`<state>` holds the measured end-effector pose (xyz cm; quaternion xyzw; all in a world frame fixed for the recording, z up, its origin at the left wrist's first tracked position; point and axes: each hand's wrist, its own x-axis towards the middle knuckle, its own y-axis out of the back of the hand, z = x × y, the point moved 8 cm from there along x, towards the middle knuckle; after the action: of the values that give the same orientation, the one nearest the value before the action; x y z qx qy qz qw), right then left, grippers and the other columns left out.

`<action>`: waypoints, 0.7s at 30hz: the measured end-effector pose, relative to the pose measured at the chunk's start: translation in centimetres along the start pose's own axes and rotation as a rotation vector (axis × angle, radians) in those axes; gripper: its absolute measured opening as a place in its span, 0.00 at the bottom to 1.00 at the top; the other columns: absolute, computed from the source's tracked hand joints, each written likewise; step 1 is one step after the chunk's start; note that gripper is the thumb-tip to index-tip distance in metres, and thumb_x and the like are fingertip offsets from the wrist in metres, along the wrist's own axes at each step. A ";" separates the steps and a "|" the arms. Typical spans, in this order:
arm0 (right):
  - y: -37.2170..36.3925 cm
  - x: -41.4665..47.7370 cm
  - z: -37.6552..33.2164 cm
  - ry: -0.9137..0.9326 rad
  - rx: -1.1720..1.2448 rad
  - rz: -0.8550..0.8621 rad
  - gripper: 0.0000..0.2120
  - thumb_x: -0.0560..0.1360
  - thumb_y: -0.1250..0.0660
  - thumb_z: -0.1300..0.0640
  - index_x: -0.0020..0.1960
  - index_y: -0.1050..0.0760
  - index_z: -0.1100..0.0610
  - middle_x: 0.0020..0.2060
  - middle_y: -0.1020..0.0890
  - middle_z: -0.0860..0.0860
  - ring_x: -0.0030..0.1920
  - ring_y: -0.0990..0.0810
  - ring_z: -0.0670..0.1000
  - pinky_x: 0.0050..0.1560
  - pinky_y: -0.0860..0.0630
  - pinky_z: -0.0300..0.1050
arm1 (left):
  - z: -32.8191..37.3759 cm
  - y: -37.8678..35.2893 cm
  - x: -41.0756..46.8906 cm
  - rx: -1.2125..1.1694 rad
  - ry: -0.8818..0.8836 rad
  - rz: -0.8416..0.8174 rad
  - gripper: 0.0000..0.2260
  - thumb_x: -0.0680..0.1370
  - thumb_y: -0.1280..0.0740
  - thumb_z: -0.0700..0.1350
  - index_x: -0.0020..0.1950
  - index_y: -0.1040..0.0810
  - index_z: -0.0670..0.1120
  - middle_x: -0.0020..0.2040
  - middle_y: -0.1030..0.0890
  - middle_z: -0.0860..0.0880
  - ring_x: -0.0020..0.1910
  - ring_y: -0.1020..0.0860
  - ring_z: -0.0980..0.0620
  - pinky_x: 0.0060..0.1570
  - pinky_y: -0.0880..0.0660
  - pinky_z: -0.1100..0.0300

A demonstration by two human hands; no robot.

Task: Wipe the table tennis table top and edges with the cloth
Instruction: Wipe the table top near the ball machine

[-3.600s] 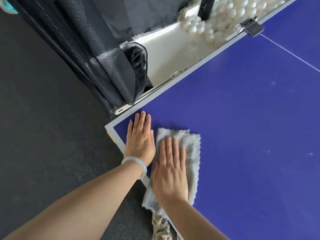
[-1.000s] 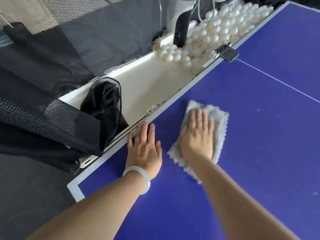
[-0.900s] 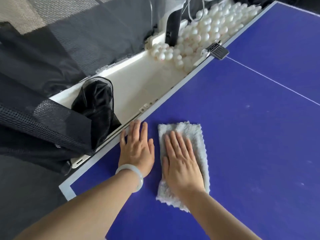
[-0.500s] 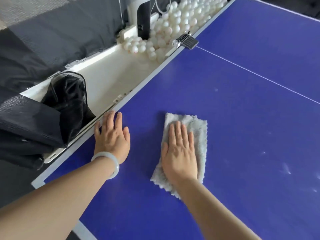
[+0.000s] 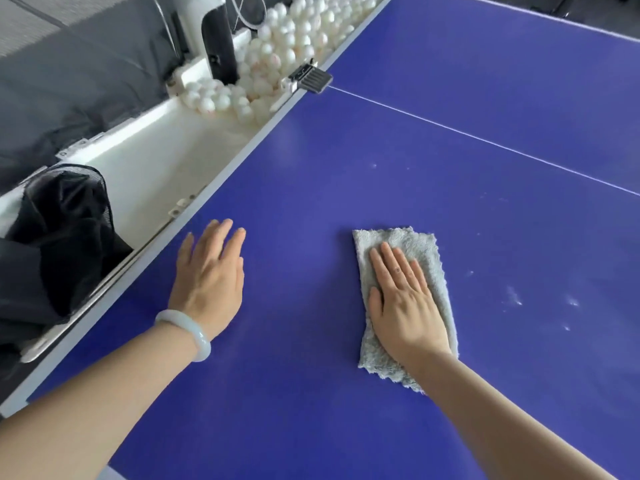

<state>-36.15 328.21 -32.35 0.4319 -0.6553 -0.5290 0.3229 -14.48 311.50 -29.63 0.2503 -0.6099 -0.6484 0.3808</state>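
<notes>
The right grip [image 5: 407, 303] lies flat on the cloth [image 5: 427, 252], fingers straight and close together, palm pressing it down, nothing clasped. The grey cloth is folded to a long pad and lies on the blue worktop [image 5: 415, 161], well in from the white edge [image 5: 221, 183], with its far end and right side showing past the fingers. The left grip [image 5: 207, 271] rests flat on the bare worktop near that edge, fingers straight and slightly spread, released, well apart from the cloth. A pale bangle [image 5: 188, 332] sits on the left wrist. Pale specks [image 5: 512, 296] mark the surface to the right of the cloth. A thin white line [image 5: 485, 142] crosses the worktop beyond it. Along the edge runs a white tray [image 5: 156, 161] with a heap of balls [image 5: 277, 64] at its far end and black mesh [image 5: 65, 220] at its near end. A black clip [image 5: 310, 77] sits on the edge where the line meets it.
</notes>
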 end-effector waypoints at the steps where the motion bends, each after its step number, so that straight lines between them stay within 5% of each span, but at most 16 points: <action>1: 0.0 0.0 0.1 0.007 0.000 -0.007 0.28 0.83 0.53 0.50 0.81 0.53 0.51 0.80 0.53 0.45 0.80 0.58 0.44 0.79 0.60 0.47 | 2.1 0.1 0.7 -0.023 -0.073 0.019 0.19 0.79 0.37 0.38 0.71 0.29 0.37 0.72 0.31 0.38 0.72 0.32 0.37 0.70 0.37 0.36; 8: 0.2 0.2 0.1 0.049 0.034 -0.027 0.28 0.82 0.55 0.49 0.81 0.53 0.51 0.80 0.54 0.45 0.79 0.60 0.44 0.79 0.60 0.47 | 8.6 -5.4 6.2 0.082 -0.126 -0.180 0.25 0.84 0.53 0.51 0.80 0.51 0.45 0.80 0.50 0.44 0.80 0.52 0.46 0.77 0.53 0.45; 13: 0.9 4.4 2.5 0.141 -0.031 -0.045 0.28 0.83 0.53 0.48 0.81 0.54 0.49 0.80 0.54 0.43 0.79 0.61 0.42 0.79 0.61 0.45 | 7.7 -6.2 8.2 0.061 -0.135 -0.180 0.28 0.82 0.56 0.56 0.81 0.52 0.49 0.81 0.52 0.46 0.80 0.52 0.48 0.77 0.53 0.44; 19: 0.9 8.7 3.3 -0.133 0.029 0.040 0.28 0.83 0.55 0.51 0.81 0.57 0.51 0.80 0.56 0.46 0.79 0.63 0.44 0.77 0.67 0.45 | 7.6 -6.3 8.3 0.022 -0.099 -0.189 0.30 0.81 0.58 0.57 0.81 0.55 0.49 0.81 0.54 0.49 0.80 0.54 0.51 0.77 0.56 0.46; 21: -0.1 8.1 0.2 -0.062 0.040 0.058 0.28 0.83 0.57 0.50 0.81 0.57 0.53 0.80 0.57 0.47 0.79 0.64 0.46 0.78 0.65 0.48 | 7.6 -6.3 8.4 0.024 -0.104 -0.191 0.29 0.82 0.57 0.56 0.81 0.56 0.47 0.81 0.55 0.49 0.80 0.55 0.51 0.77 0.56 0.46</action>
<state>-39.71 320.92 -32.76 0.4025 -0.6875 -0.5194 0.3092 -26.53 309.12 -33.61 0.2777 -0.6100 -0.6864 0.2821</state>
